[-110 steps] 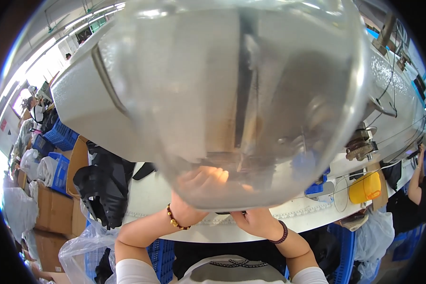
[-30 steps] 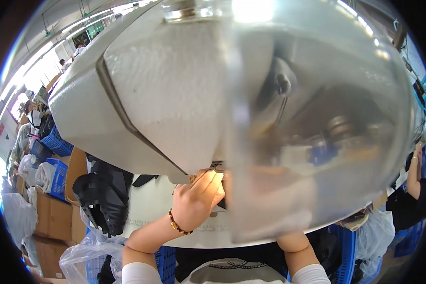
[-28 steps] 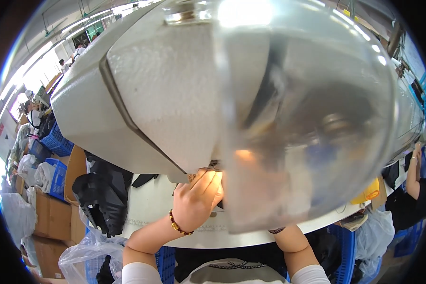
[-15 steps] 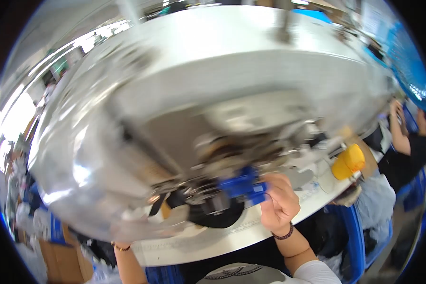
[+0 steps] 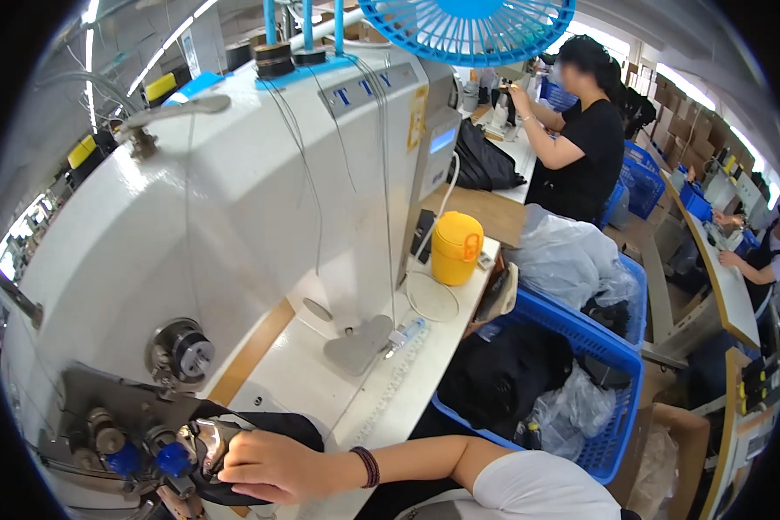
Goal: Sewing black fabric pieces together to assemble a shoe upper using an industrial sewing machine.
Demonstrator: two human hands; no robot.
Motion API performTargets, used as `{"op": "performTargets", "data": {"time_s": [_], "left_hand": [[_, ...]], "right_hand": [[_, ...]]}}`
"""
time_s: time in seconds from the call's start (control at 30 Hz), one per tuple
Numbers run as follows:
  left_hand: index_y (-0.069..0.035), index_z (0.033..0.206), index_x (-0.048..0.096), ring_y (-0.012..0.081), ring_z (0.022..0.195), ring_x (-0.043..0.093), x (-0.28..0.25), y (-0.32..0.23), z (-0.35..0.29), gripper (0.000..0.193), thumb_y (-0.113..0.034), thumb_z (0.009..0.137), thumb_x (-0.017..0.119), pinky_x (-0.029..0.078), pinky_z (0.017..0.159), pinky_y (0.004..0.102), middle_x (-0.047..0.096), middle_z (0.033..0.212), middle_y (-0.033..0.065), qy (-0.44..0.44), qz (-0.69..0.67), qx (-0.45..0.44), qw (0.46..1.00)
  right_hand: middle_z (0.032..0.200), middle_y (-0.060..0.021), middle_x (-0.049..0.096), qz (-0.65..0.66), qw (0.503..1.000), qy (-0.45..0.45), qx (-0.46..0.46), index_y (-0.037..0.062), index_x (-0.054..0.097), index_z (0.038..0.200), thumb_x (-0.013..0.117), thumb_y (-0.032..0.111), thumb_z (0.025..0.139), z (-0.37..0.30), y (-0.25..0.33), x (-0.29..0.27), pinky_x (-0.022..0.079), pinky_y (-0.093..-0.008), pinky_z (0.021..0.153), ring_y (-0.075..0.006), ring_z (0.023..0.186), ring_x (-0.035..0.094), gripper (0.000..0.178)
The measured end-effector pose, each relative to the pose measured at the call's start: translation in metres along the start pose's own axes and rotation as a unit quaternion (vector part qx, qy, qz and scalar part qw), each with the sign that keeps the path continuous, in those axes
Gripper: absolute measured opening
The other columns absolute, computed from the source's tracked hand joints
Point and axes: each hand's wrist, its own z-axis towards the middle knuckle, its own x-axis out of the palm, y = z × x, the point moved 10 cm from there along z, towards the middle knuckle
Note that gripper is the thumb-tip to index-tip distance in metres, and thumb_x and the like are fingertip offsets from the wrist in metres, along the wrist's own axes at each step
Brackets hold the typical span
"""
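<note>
- At the far left, the needle end of a big white sewing machine point(image 5: 234, 217) fills the view, with metal parts and two blue knobs point(image 5: 169, 458) near the bottom edge.
- My right hand point(image 5: 273, 466) reaches in from the lower right, forearm crossing the table edge, a dark bracelet point(image 5: 368, 466) on the wrist. My fingers are curled together, pressing down on a piece of black fabric point(image 5: 269, 433) that lies under the machine's head, just beside the blue knobs. I cannot tell if they pinch the cloth or only rest on it.
- My left hand is out of view.
- Further right, on the white table point(image 5: 321, 390), a grey flat plate point(image 5: 355, 345) lies near the machine's base, and a yellow lidded container point(image 5: 456, 248) stands behind it.
- Right of the table, a blue plastic basket point(image 5: 581, 364) holds dark garments and clear bags.
- At the upper right, another person in a black top point(image 5: 585, 147) works at a separate bench, under a blue fan point(image 5: 468, 26).
</note>
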Motion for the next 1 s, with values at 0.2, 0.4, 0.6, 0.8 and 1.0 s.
{"op": "performTargets", "data": {"time_s": [0.2,0.4,0.6,0.8,1.0], "left_hand": [[-0.001,0.111,0.057,0.028,0.096,0.058,0.07,-0.025,-0.056,0.041,-0.001,0.07,0.065,0.046,0.083,0.0378,0.059,0.109,0.0168,0.071,0.453,0.095,0.883],[-0.005,0.101,0.064,0.027,0.087,0.061,0.228,-0.028,-0.123,0.033,-0.006,0.068,0.066,0.049,0.073,0.0349,0.061,0.101,0.0136,0.27,0.687,0.243,0.629],[-0.01,0.108,0.066,0.0178,0.079,0.063,0.305,-0.058,-0.165,0.041,-0.01,0.067,0.06,0.049,0.069,0.0317,0.064,0.107,0.0028,0.211,0.751,0.335,0.528],[0.0,0.106,0.063,0.0176,0.09,0.057,0.336,-0.049,-0.184,0.041,-0.009,0.065,0.059,0.047,0.071,0.0284,0.059,0.104,0.0073,0.156,0.794,0.373,0.454],[0.0,0.108,0.062,0.0184,0.094,0.056,0.336,-0.044,-0.184,0.043,-0.007,0.066,0.059,0.047,0.071,0.0283,0.058,0.108,0.0075,0.129,0.811,0.359,0.444]], "right_hand": [[0.077,-0.0041,0.05,-0.1,0.988,0.115,0.021,0.0087,0.056,0.102,0.066,0.024,0.079,-0.004,-0.009,0.034,0.037,-0.0368,0.076,-0.0227,0.079,0.051,0.03],[0.069,-0.0033,0.049,-0.187,0.974,0.128,0.015,0.0062,0.06,0.094,0.066,0.024,0.08,-0.002,-0.006,0.041,0.04,-0.0356,0.063,-0.0199,0.062,0.052,0.023],[0.069,-0.0038,0.054,-0.196,0.973,0.125,0.006,0.0093,0.063,0.085,0.069,0.009,0.07,0.005,-0.013,0.036,0.041,-0.0341,0.059,-0.0224,0.062,0.054,0.016],[0.092,-0.0062,0.066,-0.166,0.964,0.187,0.09,0.009,0.068,0.096,0.071,0.008,0.073,0.0,-0.035,0.025,0.047,-0.0366,0.075,-0.0253,0.079,0.06,0.023],[0.098,-0.0077,0.067,-0.14,0.966,0.204,0.073,0.0099,0.068,0.102,0.067,0.013,0.079,-0.006,-0.045,0.03,0.047,-0.0342,0.074,-0.0224,0.081,0.062,0.023]]}}
